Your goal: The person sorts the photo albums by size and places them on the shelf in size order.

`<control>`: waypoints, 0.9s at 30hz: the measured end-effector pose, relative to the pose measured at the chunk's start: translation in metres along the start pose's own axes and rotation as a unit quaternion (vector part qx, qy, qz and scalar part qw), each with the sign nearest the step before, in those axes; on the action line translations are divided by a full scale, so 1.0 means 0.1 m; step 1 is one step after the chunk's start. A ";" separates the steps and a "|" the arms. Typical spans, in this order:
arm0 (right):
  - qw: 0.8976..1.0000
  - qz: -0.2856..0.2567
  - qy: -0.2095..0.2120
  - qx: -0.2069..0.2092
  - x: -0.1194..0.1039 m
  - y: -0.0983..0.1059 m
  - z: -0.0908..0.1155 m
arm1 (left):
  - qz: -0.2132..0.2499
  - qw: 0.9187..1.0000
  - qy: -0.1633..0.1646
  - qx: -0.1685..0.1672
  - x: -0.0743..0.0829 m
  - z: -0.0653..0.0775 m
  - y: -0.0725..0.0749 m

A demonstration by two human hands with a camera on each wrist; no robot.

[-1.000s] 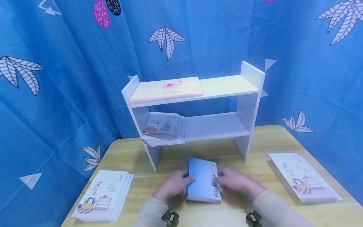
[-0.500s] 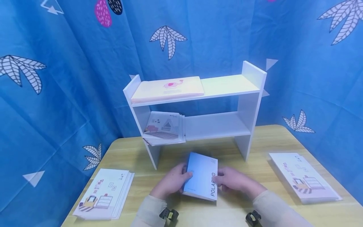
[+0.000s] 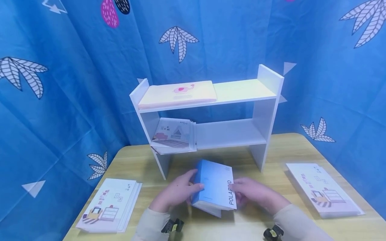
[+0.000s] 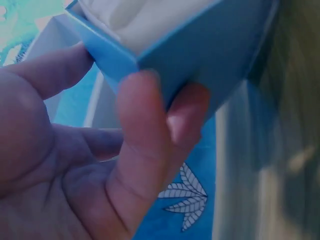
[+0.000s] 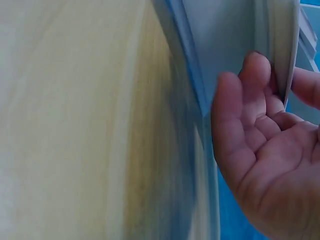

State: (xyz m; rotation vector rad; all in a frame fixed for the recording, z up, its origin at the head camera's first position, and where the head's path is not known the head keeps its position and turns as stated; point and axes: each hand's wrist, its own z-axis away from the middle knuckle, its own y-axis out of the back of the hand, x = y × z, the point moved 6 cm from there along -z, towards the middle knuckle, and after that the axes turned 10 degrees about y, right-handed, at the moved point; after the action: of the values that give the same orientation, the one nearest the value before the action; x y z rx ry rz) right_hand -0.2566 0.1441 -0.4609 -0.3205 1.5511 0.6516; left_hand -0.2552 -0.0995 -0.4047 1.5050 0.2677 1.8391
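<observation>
A blue book (image 3: 212,184) with "POLAROID" lettering along its right side is held between both hands in front of the shelf, in the head view. Its lower cover hangs apart from the rest at the near edge. My left hand (image 3: 178,191) grips the spine side, thumb on the front cover; the left wrist view shows fingertips against the blue cover (image 4: 227,55). On the other side my right hand (image 3: 256,193) pinches the upper part at the open edge, thumb on top. In the right wrist view its fingers (image 5: 230,115) curl in beneath the pages, above the parted lower cover.
Behind the hands stands a white two-tier shelf (image 3: 230,134). A pale book with a pink elephant (image 3: 181,93) lies on its top board, and several thin books (image 3: 173,135) lie on the lower one. Book stacks sit on the table at left (image 3: 110,204) and right (image 3: 324,190).
The book has been raised and tilted, and its lower cover has come apart from the upper part. My left hand has shifted slightly left along the spine, with its fingers more spread.
</observation>
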 end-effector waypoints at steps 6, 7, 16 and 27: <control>0.998 -0.062 0.001 -0.007 -0.03 -0.06 0.03 | 0.044 0.999 -0.008 0.018 0.08 -0.02 -0.01; 0.998 -0.068 0.001 -0.006 -0.03 -0.07 0.03 | 0.051 0.998 -0.006 0.022 0.08 -0.03 -0.02; 0.994 -0.109 0.019 0.018 -0.04 -0.07 -0.01 | 0.069 0.997 0.016 0.031 0.10 0.03 0.00; 0.989 -0.127 0.067 0.015 -0.42 0.06 0.13 | -0.011 0.997 -0.078 -0.020 0.34 0.28 0.13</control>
State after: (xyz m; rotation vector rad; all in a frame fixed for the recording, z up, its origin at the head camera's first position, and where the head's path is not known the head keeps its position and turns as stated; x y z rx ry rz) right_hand -0.2458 0.1488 -0.4185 -0.5389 1.6118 0.4129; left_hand -0.2370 -0.0948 -0.3630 1.6024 0.1706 1.6898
